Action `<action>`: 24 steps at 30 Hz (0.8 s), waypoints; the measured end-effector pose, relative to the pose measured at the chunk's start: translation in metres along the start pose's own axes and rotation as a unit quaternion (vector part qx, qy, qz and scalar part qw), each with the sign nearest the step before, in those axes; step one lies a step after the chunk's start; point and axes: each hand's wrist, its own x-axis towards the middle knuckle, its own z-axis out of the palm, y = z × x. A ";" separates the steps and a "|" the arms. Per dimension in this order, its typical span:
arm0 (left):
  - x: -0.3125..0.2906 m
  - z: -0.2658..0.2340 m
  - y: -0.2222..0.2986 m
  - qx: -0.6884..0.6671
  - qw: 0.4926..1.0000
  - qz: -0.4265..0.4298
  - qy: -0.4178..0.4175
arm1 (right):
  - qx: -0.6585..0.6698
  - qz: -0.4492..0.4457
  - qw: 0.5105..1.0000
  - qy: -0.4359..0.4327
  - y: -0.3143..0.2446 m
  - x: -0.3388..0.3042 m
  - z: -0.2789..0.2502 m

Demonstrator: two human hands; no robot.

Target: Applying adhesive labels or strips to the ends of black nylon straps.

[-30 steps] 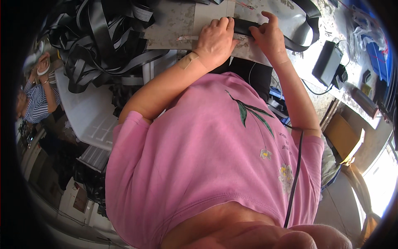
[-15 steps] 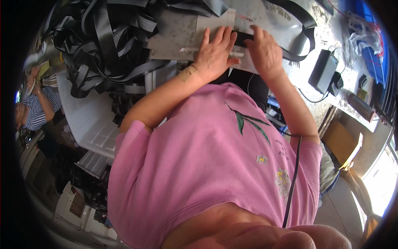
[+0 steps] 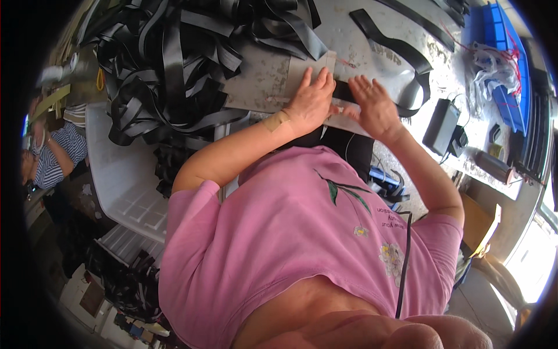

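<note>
My left hand (image 3: pixel 313 103) lies on a pale board (image 3: pixel 297 68) on the metal table, fingers stretched and close together, a tan patch (image 3: pixel 275 121) at its wrist. A short stretch of black strap (image 3: pixel 344 91) shows between my two hands. Over the right part of that strap rests my right hand (image 3: pixel 376 109), its fingers extended and slanting up to the left. The thumbs nearly meet at the near side, where details are blurred. What lies under both palms is hidden. A curved black strap (image 3: pixel 423 87) loops over the table beyond my right hand.
A large heap of black straps (image 3: pixel 168 64) covers the table's left side, above a white plastic crate (image 3: pixel 119 174). At right are a black power adapter (image 3: pixel 440 126), a clear plastic bag (image 3: pixel 488 70) and a blue bin (image 3: pixel 517 87). Another person in stripes (image 3: pixel 55 157) sits far left.
The view has shifted, so the table sits lower in the picture. My right hand's fingers have straightened and flattened over the strap. My left hand's spread fingers have drawn together.
</note>
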 end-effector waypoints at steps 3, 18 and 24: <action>0.023 0.000 -0.005 0.020 0.998 0.045 -0.036 | 0.005 0.034 0.998 0.061 0.038 0.062 -0.027; 0.089 -0.087 -0.055 -0.090 0.963 0.255 0.000 | 0.107 0.106 0.985 -0.083 0.193 0.121 -0.056; 0.174 -0.186 -0.240 -0.115 0.991 -0.023 0.071 | 0.345 0.477 0.808 -0.018 0.372 0.006 -0.068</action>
